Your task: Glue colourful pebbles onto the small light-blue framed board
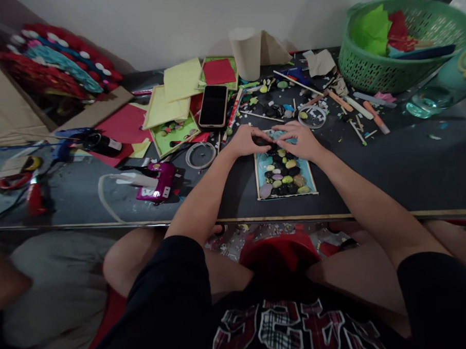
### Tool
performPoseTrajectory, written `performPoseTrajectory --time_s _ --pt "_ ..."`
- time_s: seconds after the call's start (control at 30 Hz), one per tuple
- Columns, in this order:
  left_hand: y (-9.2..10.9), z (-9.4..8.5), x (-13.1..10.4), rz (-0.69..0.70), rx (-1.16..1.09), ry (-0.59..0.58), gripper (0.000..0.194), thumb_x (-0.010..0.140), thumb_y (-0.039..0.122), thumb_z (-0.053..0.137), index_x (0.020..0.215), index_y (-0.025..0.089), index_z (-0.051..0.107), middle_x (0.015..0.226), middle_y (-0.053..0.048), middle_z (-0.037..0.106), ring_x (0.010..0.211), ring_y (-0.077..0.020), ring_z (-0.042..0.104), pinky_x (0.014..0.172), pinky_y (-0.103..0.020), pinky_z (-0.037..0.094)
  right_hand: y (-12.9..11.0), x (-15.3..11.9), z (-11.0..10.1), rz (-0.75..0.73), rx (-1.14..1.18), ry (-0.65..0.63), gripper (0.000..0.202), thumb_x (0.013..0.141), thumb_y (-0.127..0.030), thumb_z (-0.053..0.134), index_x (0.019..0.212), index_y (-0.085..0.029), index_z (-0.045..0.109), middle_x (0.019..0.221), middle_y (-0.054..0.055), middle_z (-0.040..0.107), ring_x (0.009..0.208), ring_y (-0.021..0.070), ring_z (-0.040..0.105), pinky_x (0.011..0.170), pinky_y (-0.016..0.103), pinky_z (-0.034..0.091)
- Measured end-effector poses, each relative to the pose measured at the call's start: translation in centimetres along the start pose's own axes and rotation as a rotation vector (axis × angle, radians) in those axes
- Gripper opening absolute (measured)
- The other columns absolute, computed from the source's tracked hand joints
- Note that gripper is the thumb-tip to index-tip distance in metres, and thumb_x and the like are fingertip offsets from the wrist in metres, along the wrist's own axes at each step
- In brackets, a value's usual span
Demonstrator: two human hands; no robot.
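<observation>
A small framed panel (257,168) with a light blue backing lies on the dark table in front of me. Its lower part is covered with rows of coloured pebbles (287,180), black, yellow, lilac and orange. At its upper left, my left hand (249,141) has its fingers bent round a black pebble (261,141). My right hand (299,140) rests over the upper right of the panel, fingers closed and their tips close to my left fingertips. Whatever is under the right fingertips is hidden.
A phone (213,106) lies beyond my left hand, near yellow frames (166,113). A purple power strip (156,183) and a glue gun (71,138) are left. A green basket (386,67) and a bottle (438,91) stand right. Behind are a paper cup (246,55) and scattered scraps.
</observation>
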State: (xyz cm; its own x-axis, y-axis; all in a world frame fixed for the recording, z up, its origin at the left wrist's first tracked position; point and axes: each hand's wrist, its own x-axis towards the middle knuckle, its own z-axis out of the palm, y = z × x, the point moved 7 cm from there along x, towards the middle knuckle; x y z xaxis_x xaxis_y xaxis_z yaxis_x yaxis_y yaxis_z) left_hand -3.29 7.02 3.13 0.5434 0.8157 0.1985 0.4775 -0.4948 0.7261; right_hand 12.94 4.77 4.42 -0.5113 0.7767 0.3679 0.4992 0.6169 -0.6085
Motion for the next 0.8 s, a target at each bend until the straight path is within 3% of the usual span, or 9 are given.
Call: performPoseTrajectory --time_s 0.43,0.6,0.8 --pt "0.51 -0.07 -0.19 -0.016 0.010 0.042 0.023 0.067 0.031 0.077 0.085 0.018 0.082 0.068 0.000 0.068 0.063 -0.0110 0.054 0.061 -0.025 0.040 0.01 0.02 -0.09 -0.002 -0.023 0.014 0.027 0.094 -0.041 0.061 0.099 -0.029 0.084 0.131 0.002 0.072 0.119 0.0280 0.061 0.107 0.052 0.048" --pt "0.26 -0.34 -0.21 -0.030 -0.054 0.069 0.027 0.067 0.033 0.074 0.085 0.016 0.082 0.069 -0.002 0.068 0.060 -0.0096 0.048 0.058 -0.025 0.036 -0.10 0.04 -0.13 -0.021 -0.029 0.033 0.025 0.094 -0.038 0.062 0.100 -0.027 0.084 0.130 0.003 0.073 0.119 0.0284 0.062 0.108 0.052 0.048" --pt "0.36 -0.34 -0.27 -0.029 -0.064 0.060 0.028 0.068 0.039 0.076 0.084 0.017 0.082 0.072 -0.004 0.071 0.059 -0.0094 0.047 0.059 -0.026 0.036 0.22 0.06 0.26 -0.023 -0.045 0.015 0.031 0.095 -0.048 0.060 0.097 -0.028 0.084 0.130 0.003 0.073 0.120 0.0298 0.061 0.107 0.054 0.048"
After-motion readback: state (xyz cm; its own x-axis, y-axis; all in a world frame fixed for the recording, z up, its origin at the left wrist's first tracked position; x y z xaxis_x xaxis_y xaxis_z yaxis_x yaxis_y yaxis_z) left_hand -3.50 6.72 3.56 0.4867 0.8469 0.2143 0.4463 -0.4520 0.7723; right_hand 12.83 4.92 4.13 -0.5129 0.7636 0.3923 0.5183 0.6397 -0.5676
